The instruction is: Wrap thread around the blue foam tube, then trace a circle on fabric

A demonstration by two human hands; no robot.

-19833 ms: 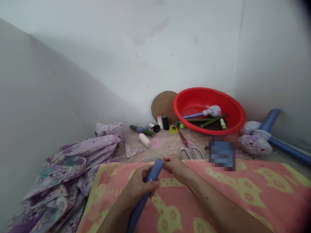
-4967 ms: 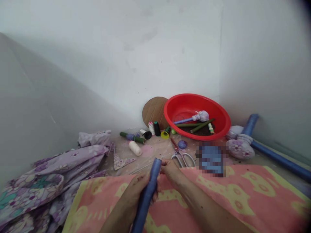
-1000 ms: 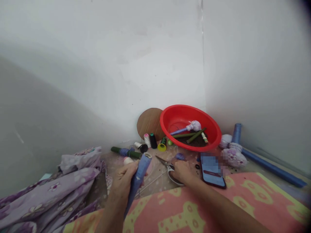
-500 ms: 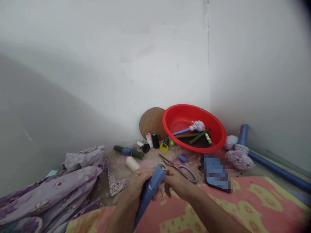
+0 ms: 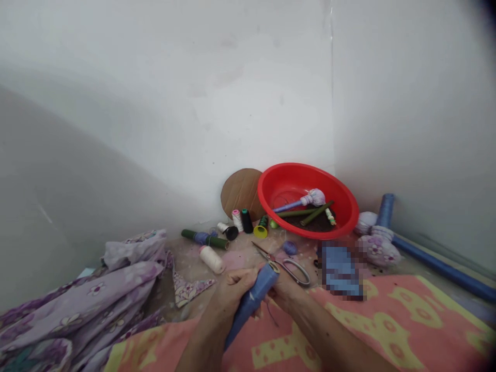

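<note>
And here's the left hand (image 5: 234, 292), fingers closed firmly around a blue fabric tube (image 5: 251, 305), which is angled up and away, its lower end dropping out of sight behind the forearm. The top end sits right up against the right hand (image 5: 279, 295), and that end shows a pale rim (image 5: 273, 267). The right hand is tucked in behind the tube with its fingers hidden, so I can't say whether it's gripping or only touching. A thin dark thread (image 5: 272, 314) dangles just below the tube, over the pink-and-yellow blanket (image 5: 391, 320) that both forearms are reaching across.

Just past the hands, a pair of steel-handled scissors (image 5: 296, 274) lies with its blades pointing away to the left, the handles nearly at the right wrist. A small blue stuffed ball (image 5: 289, 248) sits close by, and a blurred phone (image 5: 340, 268) lies to the right. On the left, there's a cream thread spool (image 5: 212, 259) and a floral fabric scrap (image 5: 189, 290), with a heap of purple floral cloth (image 5: 85, 297) beyond them. Further out, against the wall, a red plastic basin (image 5: 308, 173) holds green sticks and a wrapped bundle, with thread cones (image 5: 242, 221) lined up beside it.
</note>
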